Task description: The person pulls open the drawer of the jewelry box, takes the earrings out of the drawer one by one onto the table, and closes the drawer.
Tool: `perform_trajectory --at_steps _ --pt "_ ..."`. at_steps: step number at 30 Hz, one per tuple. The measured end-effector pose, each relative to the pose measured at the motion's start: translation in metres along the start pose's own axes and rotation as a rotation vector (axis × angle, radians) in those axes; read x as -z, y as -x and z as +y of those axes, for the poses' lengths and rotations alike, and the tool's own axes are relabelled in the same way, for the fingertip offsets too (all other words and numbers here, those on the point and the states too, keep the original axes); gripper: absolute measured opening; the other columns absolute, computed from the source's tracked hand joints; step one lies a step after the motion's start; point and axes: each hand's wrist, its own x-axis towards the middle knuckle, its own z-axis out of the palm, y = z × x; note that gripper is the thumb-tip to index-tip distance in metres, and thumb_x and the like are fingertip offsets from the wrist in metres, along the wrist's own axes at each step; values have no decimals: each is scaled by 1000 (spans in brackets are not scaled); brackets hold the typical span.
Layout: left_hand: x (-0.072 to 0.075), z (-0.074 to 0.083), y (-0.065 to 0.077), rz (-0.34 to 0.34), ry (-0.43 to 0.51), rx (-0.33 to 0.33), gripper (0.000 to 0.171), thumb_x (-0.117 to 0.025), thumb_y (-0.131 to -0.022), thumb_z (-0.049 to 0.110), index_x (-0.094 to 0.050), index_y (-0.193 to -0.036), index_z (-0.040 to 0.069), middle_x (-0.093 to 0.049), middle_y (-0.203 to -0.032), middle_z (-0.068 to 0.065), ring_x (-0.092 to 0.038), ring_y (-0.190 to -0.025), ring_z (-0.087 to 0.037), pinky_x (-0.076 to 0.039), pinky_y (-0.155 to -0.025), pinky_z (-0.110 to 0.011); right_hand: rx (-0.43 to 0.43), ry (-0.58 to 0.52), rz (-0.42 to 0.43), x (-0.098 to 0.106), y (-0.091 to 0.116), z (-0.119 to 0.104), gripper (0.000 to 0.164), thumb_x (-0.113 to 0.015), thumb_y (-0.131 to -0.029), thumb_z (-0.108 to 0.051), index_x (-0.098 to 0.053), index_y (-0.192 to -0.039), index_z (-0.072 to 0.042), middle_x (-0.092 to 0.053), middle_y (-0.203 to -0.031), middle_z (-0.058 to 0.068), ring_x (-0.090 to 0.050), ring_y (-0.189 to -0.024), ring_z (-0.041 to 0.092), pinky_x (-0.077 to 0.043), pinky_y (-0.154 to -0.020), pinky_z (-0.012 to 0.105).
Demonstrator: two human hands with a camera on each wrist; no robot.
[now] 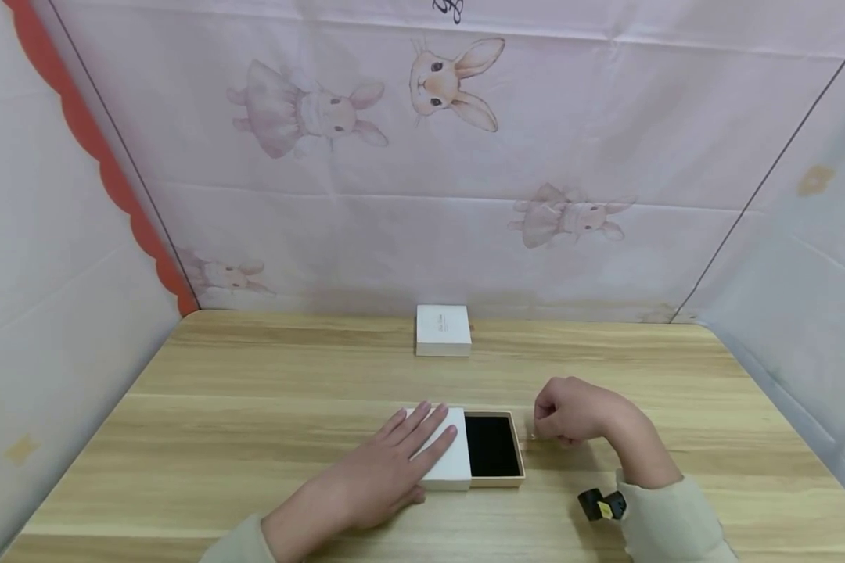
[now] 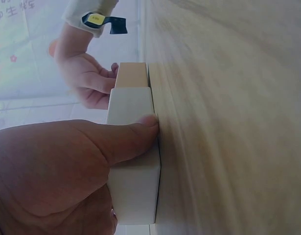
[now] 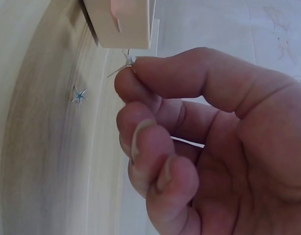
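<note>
A white slide-out box lies on the table, its inner tray with a black lining pulled partway out to the right. Across the sleeve's top rest the straight fingers of my left hand, and in the left wrist view the thumb presses the near side. To the right of the tray, my right hand pinches a small star-shaped stud between thumb and forefinger, its thin pin sticking out. On the tabletop below it lies a second star-shaped piece with a blue centre.
Another white box, shut, stands at the table's back edge. A pink ribbon tab hangs from the tray's end. Behind the wooden table hangs a rabbit-print cloth. A black wrist camera sits on the right cuff.
</note>
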Motion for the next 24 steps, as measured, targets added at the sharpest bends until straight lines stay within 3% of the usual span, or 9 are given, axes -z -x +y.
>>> perform_trajectory --at_steps 13,24 --pt "4 0 -1 -35 13 15 79 -56 -101 38 -13 -162 13 -4 -168 -13 -9 -154 -31 -20 -123 -47 -87 16 7 -3 0 0 20 -66 -86 -4 -65 -67 -5 -54 -57 0 -46 -50 13 -41 -51 27" --pt "4 0 0 -22 38 13 79 -57 -100 38 -14 -161 13 -6 -168 -14 -10 -154 -32 -21 -123 -48 -109 2 1 -4 -1 1 18 -70 -85 -5 -67 -68 -5 -59 -60 2 -50 -51 14 -45 -51 28"
